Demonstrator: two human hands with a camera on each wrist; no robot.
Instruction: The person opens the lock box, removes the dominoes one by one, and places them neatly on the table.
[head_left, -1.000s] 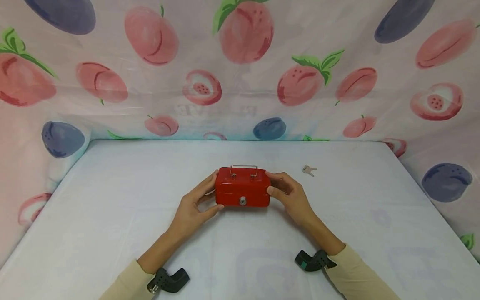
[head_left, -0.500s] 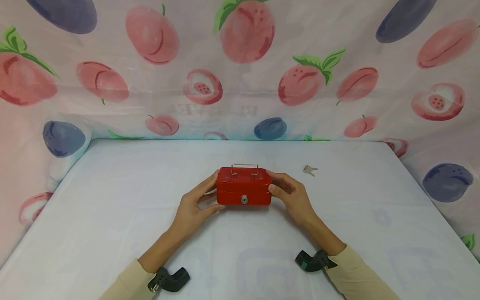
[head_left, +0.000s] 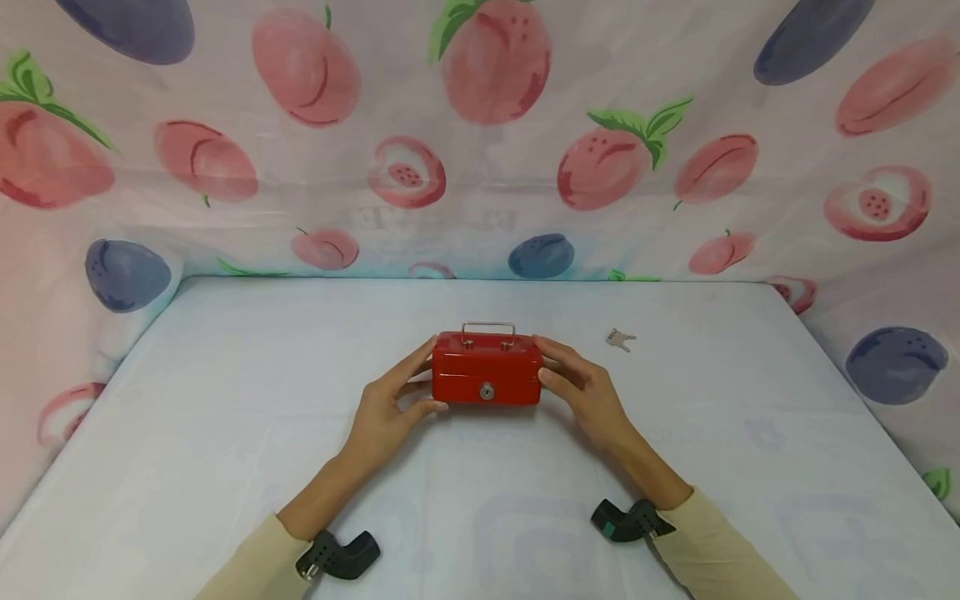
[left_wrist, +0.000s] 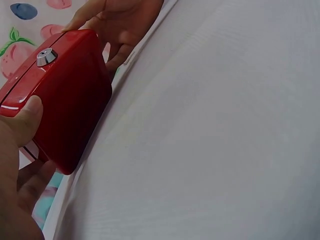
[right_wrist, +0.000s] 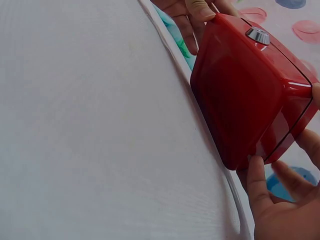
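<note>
A red metal cash box [head_left: 486, 367] with a wire carry handle on its lid and a round silver lock on its front is held between both hands. Its lid is down. My left hand [head_left: 384, 412] grips the left end, thumb at the lower front corner and fingers along the side. On the opposite end, my right hand [head_left: 588, 396] holds it with the thumb near the front edge and the fingers behind. Both wrist views show the box's smooth red underside, raised off the white cloth. Two small keys [head_left: 620, 339] lie on the cloth to the right of the box.
A white cloth [head_left: 225, 433] covers the table. Behind it and at both sides hangs a curtain [head_left: 465, 192] printed with peaches and plums. Each wrist wears a black camera mount, one at the left sleeve [head_left: 258, 567] and one at the right.
The box has shifted slightly up and away in the head view, with its handle standing a little higher. Both hands keep their hold, and the keys stay where they were.
</note>
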